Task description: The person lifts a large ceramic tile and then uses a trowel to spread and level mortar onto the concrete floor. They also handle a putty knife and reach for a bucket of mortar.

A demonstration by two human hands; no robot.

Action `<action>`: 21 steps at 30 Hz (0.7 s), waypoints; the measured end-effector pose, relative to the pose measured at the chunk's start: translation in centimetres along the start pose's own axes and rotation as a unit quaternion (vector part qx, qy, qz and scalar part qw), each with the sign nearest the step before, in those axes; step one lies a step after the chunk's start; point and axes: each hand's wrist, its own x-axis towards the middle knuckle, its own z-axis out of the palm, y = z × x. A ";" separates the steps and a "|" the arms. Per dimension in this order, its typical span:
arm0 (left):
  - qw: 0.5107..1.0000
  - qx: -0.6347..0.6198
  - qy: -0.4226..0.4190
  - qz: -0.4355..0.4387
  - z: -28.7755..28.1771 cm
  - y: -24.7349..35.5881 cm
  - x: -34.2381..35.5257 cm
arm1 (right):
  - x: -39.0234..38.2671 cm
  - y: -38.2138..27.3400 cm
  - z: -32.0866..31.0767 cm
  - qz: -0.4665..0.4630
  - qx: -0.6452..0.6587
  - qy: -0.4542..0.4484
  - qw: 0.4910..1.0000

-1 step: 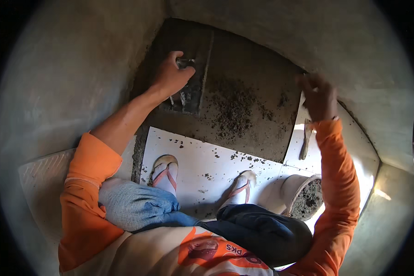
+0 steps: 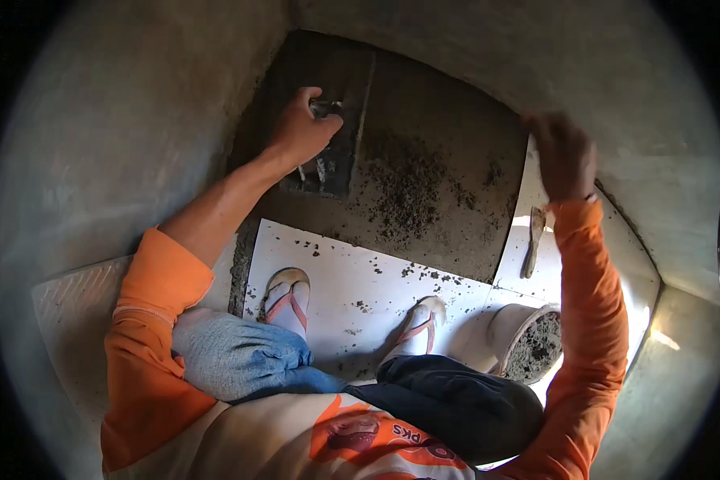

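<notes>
Float (image 2: 336, 164), dark and rectangular, directly under left hand (image 2: 302, 128). Lies flat on far left part of mortar bed (image 2: 444, 104). Thumb and forefinger arched in a C about a dark handle (image 2: 326, 106), mostly hidden by the palm. Juts out from beneath the hand toward near side of mortar bed, pale streaks showing at that end.

Right hand (image 2: 566, 156) raised by far right corner of mortar bed, well apart from float, fingers bent and blurred. Cannot tell about anything held there.

Left wall (image 2: 136, 120) close along left side of mortar bed, with only a narrow strip between wall and float. Far wall (image 2: 472, 40) curving round far side of mortar bed. White tiles (image 2: 336, 276) bordering near and right sides of mortar bed, sprinkled with crumbs; left foot (image 2: 288, 296) and right foot (image 2: 424, 316), both sandalled, planted on tiles at near side.

Open room widest to the right of float, across middle of mortar bed, broken by loose dark clumps (image 2: 412, 188). Small handled tool (image 2: 530, 248) on tiles just beside right edge of mortar bed. Bucket (image 2: 500, 332) off near right corner of mortar bed, with dark grainy mix (image 2: 536, 348) inside.
</notes>
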 end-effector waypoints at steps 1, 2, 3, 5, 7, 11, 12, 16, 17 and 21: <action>1.000 0.003 0.002 -0.003 0.1 -0.1 -0.2 | 1.1 -1.2 -0.4 -0.002 0.005 -0.002 1.000; 1.000 0.017 0.017 0.005 0.2 -0.3 -0.5 | 2.1 -3.0 -0.9 0.072 0.036 0.043 0.996; 0.999 0.025 0.031 0.019 0.6 0.0 -0.6 | 2.9 -3.8 -1.4 0.143 0.060 0.091 0.984; 0.999 0.008 0.034 0.004 1.8 0.7 -1.5 | 1.6 0.0 6.0 0.068 -0.175 0.003 0.982; 0.999 -0.027 0.029 -0.003 4.7 2.0 -2.9 | -2.7 0.8 11.0 0.206 -0.036 -0.253 0.945; 0.995 -0.041 0.066 0.065 10.7 3.1 -7.0 | -8.4 -4.2 14.2 0.384 0.524 -0.381 0.658; 0.993 -0.078 0.048 0.075 12.2 3.5 -7.9 | -9.5 -3.5 15.6 0.389 0.515 -0.345 0.682; 0.985 -0.080 0.024 0.152 14.3 3.9 -9.7 | -9.5 -0.8 15.8 0.367 0.484 -0.324 0.726; 0.980 -0.083 -0.007 0.180 14.7 3.8 -9.8 | -9.6 -0.1 15.6 0.339 0.480 -0.291 0.755; 0.977 -0.087 -0.040 0.188 16.1 2.9 -9.9 | -8.9 -3.3 12.5 0.190 0.170 -0.106 0.961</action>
